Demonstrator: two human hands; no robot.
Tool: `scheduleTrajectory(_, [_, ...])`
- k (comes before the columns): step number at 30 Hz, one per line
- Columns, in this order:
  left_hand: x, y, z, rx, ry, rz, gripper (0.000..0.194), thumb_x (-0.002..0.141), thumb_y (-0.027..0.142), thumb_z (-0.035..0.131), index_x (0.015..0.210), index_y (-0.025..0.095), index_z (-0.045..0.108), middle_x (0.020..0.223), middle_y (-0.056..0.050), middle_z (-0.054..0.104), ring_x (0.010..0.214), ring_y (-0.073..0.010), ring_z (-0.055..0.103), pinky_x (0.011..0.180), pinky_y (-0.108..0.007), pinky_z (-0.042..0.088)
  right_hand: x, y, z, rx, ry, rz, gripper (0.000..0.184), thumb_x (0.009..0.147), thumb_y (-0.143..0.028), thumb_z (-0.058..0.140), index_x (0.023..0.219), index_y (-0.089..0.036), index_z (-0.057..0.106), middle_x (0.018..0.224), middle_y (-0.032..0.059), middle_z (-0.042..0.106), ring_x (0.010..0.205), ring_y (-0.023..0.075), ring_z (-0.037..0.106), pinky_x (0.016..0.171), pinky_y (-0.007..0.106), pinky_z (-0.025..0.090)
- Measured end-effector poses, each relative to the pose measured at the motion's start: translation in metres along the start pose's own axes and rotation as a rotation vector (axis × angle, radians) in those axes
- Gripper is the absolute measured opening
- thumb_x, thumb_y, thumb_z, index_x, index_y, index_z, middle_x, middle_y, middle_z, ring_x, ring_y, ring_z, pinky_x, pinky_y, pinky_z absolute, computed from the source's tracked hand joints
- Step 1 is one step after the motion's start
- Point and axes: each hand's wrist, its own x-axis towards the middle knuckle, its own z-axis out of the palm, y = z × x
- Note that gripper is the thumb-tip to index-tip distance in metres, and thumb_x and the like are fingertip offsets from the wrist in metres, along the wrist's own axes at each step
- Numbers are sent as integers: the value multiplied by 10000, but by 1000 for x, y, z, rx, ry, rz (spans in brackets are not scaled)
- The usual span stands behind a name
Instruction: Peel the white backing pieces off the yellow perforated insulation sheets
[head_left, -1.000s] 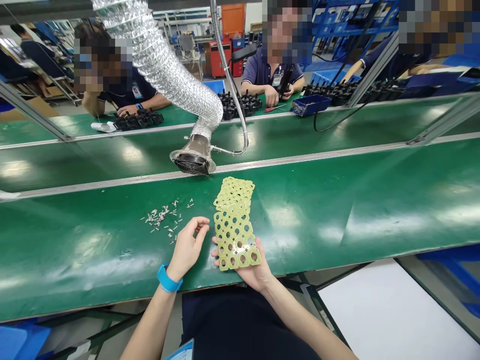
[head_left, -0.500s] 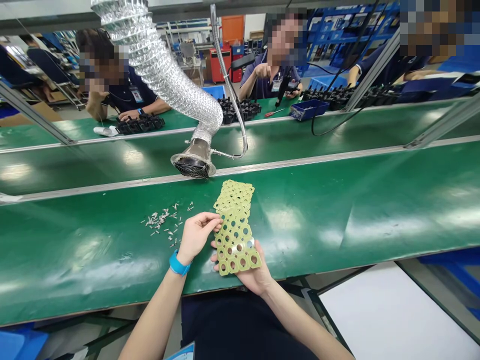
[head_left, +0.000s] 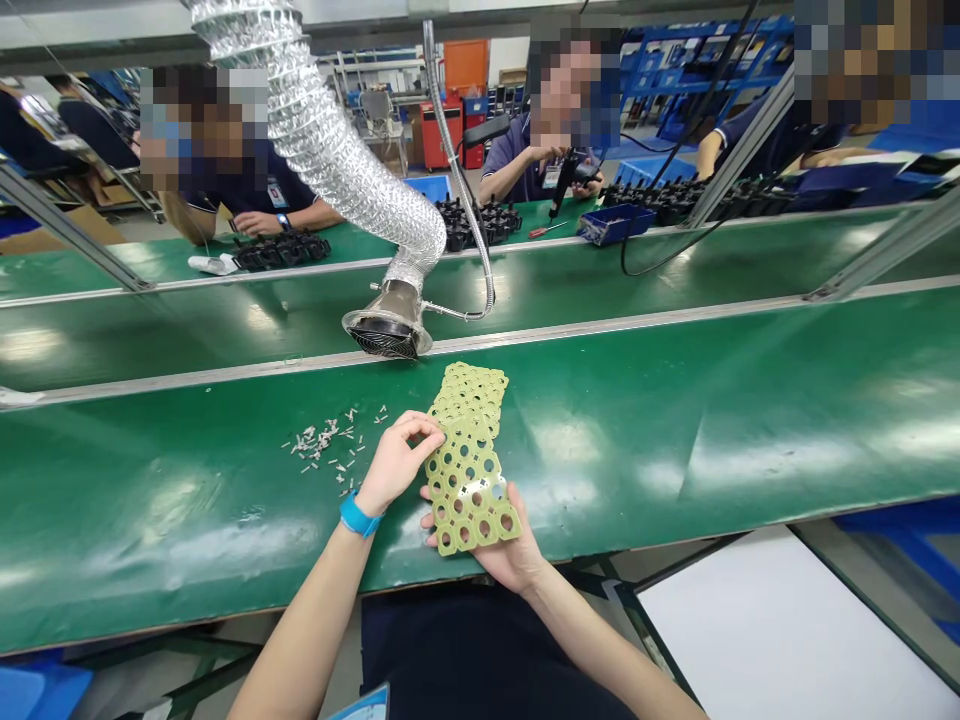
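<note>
Silver duct point(head_left: 337, 150) — red cabinet point(head_left: 433, 145)

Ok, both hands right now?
Left hand: pinched closed at left edge of perforated yellow-green sheet; cannot tell if holding anything.
Right hand: holding the sheet's near end from underneath.

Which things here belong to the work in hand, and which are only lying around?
Belonging, it seems:
flat yellow-green holed sheet, held by right hand, left hand at its edge;
similar sheet beyond it;
small silvery pieces, probably.

Apparently separate:
blue rectangular bin;
slim red-handled tool;
black angular parts;
hanging ribbed silver foil duct.
</note>
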Motion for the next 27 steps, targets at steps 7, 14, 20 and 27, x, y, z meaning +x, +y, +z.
scheduleTrajectory(7, [-2, 0, -4, -58, -38, -63, 207, 828, 364, 620, 723, 187, 641, 909, -51, 651, 862, -196, 597, 797, -318, 455, -1, 0, 0, -24, -25, -15, 731, 773, -745, 524, 1236, -189, 634, 1284, 147, 613, 962, 290, 625, 868, 462, 453])
scheduleTrajectory(14, [-3, 0, -4, -55, -42, -49, 237, 822, 396, 619, 719, 184, 643, 915, -57, 650, 861, -198, 598, 801, -321, 469, -2, -1, 2, -52, -19, -7, 737, 753, -754, 541, 1234, -202, 626, 1289, 147, 605, 952, 280, 620, 875, 465, 443])
scheduleTrajectory(20, [-4, -2, -2, -28, -27, -30, 239, 835, 394, 605, 731, 183, 648, 911, -60, 651, 861, -200, 600, 806, -322, 478, -2, -1, 2, -69, -7, 0, 736, 754, -765, 517, 1214, -200, 619, 1292, 154, 597, 946, 280, 615, 884, 476, 440])
scheduleTrajectory(27, [-5, -2, -1, -12, -2, -14, 216, 843, 368, 608, 745, 181, 655, 910, -66, 657, 862, -204, 604, 818, -331, 483, -2, -1, 3, -96, 5, 7, 766, 730, -788, 516, 1214, -202, 608, 1296, 161, 590, 939, 287, 614, 875, 482, 445])
